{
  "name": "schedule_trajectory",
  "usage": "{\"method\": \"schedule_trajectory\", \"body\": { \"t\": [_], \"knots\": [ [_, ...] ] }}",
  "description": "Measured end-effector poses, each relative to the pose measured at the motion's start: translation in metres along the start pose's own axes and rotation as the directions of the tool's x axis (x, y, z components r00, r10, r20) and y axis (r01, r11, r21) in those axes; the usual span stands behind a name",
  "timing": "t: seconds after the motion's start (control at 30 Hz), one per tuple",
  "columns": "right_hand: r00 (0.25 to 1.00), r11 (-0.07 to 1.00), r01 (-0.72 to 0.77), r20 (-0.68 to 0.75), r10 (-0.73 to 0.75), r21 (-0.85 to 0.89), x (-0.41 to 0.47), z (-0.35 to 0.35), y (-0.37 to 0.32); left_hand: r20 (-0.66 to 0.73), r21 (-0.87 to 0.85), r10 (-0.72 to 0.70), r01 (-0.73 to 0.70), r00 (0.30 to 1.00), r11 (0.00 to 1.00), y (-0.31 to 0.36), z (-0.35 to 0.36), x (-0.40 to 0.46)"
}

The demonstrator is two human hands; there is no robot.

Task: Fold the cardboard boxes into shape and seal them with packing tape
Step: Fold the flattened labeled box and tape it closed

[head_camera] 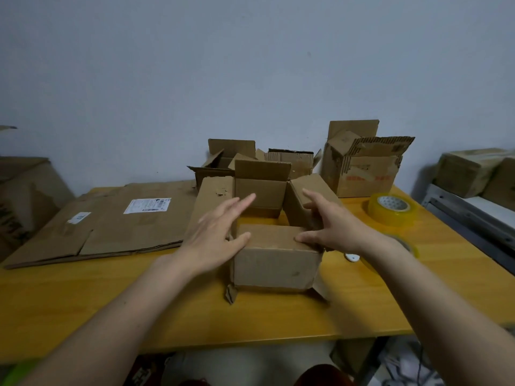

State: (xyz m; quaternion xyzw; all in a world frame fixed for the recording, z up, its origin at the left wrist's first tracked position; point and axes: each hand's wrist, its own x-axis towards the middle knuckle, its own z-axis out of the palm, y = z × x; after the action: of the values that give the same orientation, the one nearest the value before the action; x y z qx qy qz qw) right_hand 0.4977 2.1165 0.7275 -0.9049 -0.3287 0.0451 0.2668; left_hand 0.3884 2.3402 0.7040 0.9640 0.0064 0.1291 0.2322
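Hands, left and right, rest open-fingered on cardboard box, gripping nothing.

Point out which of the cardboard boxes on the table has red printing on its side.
The tall box at the back right, just behind the yellow tape roll. Red marks run across its front face; the other boxes show plain brown card.

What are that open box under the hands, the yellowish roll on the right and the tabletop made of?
Open box: brown corrugated cardboard, matte; fluted edges show at its torn corners. Yellowish roll: apparently clear plastic packing tape, glossy and translucent, on a pale core. Tabletop: smooth orange-yellow wood-grain surface, possibly laminate rather than solid wood.
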Motion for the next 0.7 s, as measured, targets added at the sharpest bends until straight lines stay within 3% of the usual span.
{"method": "schedule_trajectory", "body": {
  "t": [0.1,0.2,0.5,0.57,0.63,0.7],
  "knots": [
    [0.999,0.959,0.006,0.048,0.008,-0.283,0.005,0.006,0.003,0.15,0.204,0.034,-0.065,0.988,0.977,-0.002,0.004,0.001],
    [0.998,0.903,-0.016,0.047,0.04,-0.428,0.015,0.008,0.001,0.247,0.335,0.073,-0.155,0.966,0.929,-0.004,0.009,0.001],
    [0.985,0.855,-0.047,0.12,0.127,-0.517,0.034,0.027,-0.004,0.297,0.467,0.15,-0.28,0.943,0.839,-0.008,0.021,0.019],
    [0.969,0.92,-0.034,0.214,0.127,-0.39,0.032,0.033,-0.003,0.251,0.449,0.179,-0.278,0.951,0.849,-0.01,0.026,0.02],
    [0.908,0.996,-0.05,0.412,0.074,-0.068,0.028,0.035,-0.001,0.161,0.418,0.207,-0.256,0.965,0.872,-0.012,0.03,0.017],
    [0.86,0.996,-0.056,0.509,0.017,0.062,0.023,0.038,-0.002,0.042,0.401,0.187,-0.188,0.982,0.896,-0.011,0.031,0.015]
  ]
}}
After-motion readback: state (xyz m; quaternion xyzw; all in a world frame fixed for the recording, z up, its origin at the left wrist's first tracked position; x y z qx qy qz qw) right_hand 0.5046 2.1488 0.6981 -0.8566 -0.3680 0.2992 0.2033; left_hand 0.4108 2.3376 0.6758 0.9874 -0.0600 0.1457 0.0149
